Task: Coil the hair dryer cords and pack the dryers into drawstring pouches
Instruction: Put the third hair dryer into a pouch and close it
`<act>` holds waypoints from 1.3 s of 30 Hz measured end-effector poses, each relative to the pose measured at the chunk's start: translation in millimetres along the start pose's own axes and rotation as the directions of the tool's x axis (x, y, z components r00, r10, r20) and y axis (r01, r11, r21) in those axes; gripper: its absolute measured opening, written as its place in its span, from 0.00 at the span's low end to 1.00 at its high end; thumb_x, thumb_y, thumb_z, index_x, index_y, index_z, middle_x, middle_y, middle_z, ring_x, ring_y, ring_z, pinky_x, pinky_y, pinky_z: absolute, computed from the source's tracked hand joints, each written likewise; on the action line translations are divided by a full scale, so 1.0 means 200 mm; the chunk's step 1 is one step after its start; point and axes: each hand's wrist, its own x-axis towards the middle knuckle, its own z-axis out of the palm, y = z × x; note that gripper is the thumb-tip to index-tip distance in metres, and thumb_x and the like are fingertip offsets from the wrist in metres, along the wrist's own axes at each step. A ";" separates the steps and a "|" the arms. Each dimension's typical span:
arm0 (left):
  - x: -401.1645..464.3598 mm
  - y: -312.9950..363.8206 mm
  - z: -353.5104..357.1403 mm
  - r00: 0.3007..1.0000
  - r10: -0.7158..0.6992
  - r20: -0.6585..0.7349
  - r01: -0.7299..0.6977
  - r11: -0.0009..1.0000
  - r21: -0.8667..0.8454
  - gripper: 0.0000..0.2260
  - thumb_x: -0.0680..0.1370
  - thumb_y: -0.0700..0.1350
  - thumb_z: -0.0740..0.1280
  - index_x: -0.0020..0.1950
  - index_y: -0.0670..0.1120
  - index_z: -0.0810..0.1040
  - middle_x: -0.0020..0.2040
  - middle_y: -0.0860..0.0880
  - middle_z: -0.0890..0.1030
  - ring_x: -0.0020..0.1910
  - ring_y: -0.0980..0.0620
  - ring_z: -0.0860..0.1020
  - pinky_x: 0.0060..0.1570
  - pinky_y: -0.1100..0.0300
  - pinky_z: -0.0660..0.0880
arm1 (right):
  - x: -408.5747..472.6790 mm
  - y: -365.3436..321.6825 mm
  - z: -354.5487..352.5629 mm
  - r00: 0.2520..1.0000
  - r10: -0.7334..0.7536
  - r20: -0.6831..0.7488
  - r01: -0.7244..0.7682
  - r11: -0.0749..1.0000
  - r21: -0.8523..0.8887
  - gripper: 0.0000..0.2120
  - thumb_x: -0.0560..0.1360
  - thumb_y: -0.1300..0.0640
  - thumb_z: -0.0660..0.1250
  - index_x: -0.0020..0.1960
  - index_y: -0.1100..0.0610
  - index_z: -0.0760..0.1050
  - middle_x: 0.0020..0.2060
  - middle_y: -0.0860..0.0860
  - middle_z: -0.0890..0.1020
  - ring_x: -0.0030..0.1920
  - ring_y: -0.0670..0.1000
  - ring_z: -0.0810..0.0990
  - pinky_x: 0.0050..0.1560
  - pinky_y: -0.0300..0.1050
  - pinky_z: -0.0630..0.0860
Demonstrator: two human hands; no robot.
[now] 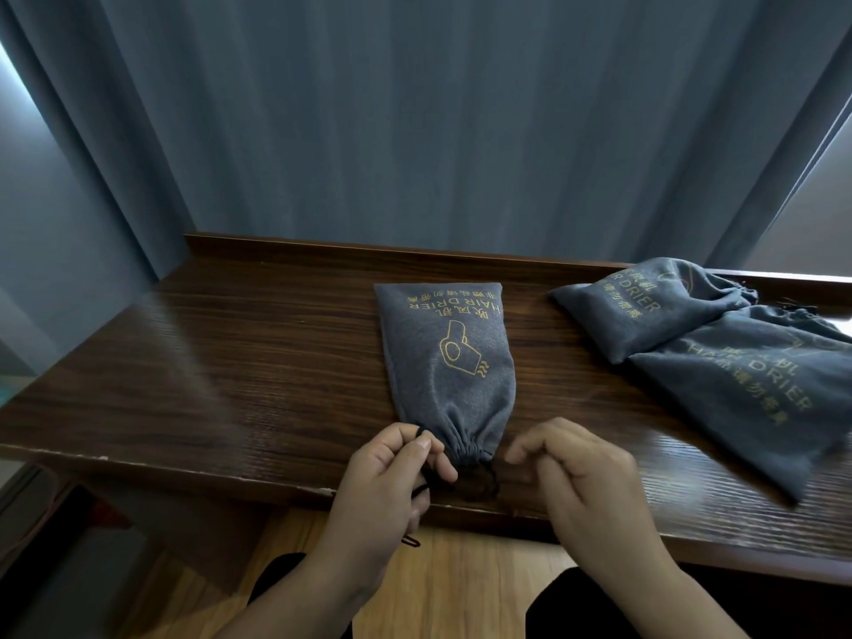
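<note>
Left hand (pixel 392 472) is pinching the thin black drawstring cord (pixel 426 479) at the gathered mouth of the grey fabric pouch with gold dryer print (pixel 449 357); right hand (pixel 571 472) is hovering beside the mouth, fingers loosely curled, holding nothing visible. Pouch is lying flat on the dark wooden shelf (pixel 230 352), mouth at the near edge. Judged step: cinching closed. Next move: setting it by the two filled grey pouches (pixel 701 334) lying on the right

place: hotel-like room | cues: blue curtains (pixel 415 108); wooden ledge (pixel 230 362); printed "HAIR DRIER" pouches (pixel 445 366)
</note>
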 end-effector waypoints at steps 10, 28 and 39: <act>0.01 0.00 0.01 1.000 0.004 0.028 -0.003 1.000 -0.021 0.11 0.83 0.40 0.60 0.44 0.44 0.78 0.39 0.41 0.82 0.23 0.54 0.63 0.22 0.64 0.57 | -0.10 0.03 0.07 0.972 0.152 0.177 -0.094 0.949 -0.301 0.20 0.68 0.28 0.65 0.42 0.43 0.69 0.39 0.40 0.74 0.44 0.43 0.73 0.45 0.31 0.68; 0.00 0.02 0.00 1.000 0.010 0.010 -0.010 1.000 -0.026 0.13 0.84 0.39 0.60 0.43 0.45 0.79 0.35 0.46 0.76 0.24 0.55 0.62 0.23 0.64 0.57 | -0.01 -0.13 0.13 0.696 0.513 0.502 -0.690 0.285 0.665 0.03 0.78 0.65 0.68 0.50 0.60 0.75 0.47 0.58 0.84 0.41 0.51 0.81 0.40 0.42 0.79; 0.03 0.04 -0.04 0.999 0.040 0.008 -0.041 0.997 0.067 0.10 0.83 0.39 0.60 0.47 0.42 0.79 0.35 0.46 0.77 0.22 0.57 0.60 0.26 0.61 0.54 | 0.01 -0.08 -0.04 0.826 0.212 0.522 -0.206 0.976 -0.071 0.10 0.79 0.49 0.68 0.40 0.43 0.81 0.39 0.36 0.81 0.44 0.38 0.78 0.44 0.29 0.69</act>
